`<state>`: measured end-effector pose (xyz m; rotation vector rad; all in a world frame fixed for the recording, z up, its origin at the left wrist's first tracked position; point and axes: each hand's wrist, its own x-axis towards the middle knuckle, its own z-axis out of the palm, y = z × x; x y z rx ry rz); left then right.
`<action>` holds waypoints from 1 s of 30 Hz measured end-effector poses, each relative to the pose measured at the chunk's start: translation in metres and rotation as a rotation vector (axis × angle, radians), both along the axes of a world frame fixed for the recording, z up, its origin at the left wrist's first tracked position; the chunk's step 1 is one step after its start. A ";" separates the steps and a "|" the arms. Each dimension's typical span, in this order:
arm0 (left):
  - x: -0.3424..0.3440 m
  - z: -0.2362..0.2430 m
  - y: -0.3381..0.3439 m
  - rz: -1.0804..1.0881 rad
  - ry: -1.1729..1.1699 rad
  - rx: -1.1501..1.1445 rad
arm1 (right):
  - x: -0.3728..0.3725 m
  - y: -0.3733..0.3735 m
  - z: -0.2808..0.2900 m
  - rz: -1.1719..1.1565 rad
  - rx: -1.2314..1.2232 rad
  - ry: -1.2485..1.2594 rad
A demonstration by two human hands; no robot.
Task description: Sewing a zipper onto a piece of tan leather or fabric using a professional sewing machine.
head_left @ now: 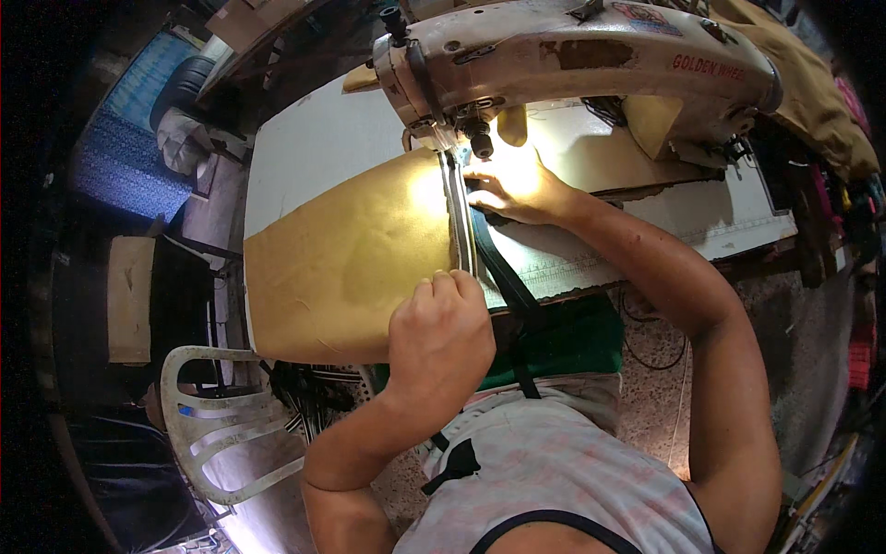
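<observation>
Here is the tan fabric panel, spread flat across the white bench so it can feed level under the head of the worn cream sewing machine. Along the panel's right edge runs a zipper tape, pale by the seam, with a black strap trailing beside it off the near edge of the bench toward the person's lap. The left hand sits at the near end of that edge, fingers curled together and pressing down on fabric and tape, by the look of it to keep the two layers lined up and taut. The right hand lies up close to the presser foot, fingers together and laid flat on the strip just right of the needle, bright under the machine's lamp; that placement looks meant to steer the edge straight into the stitch line. The two hands are well apart along the seam, one at each end of the stretch being guided. A white plastic chair stands to the left below the bench, and a heap of tan cloth rests at the far right behind the machine.
</observation>
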<state>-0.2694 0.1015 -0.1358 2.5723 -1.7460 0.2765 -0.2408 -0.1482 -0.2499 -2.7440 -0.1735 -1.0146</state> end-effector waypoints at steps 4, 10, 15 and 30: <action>-0.006 -0.014 0.002 0.016 0.024 -0.005 | -0.001 -0.001 0.001 0.007 -0.043 -0.017; 0.011 -0.006 0.011 0.020 0.348 0.100 | 0.000 -0.005 -0.006 0.013 0.023 0.070; 0.090 -0.035 -0.041 0.130 0.386 -0.435 | -0.005 0.000 -0.010 0.017 0.046 0.050; 0.125 -0.097 -0.054 -0.094 0.252 -0.225 | -0.004 -0.006 -0.004 0.120 0.161 -0.057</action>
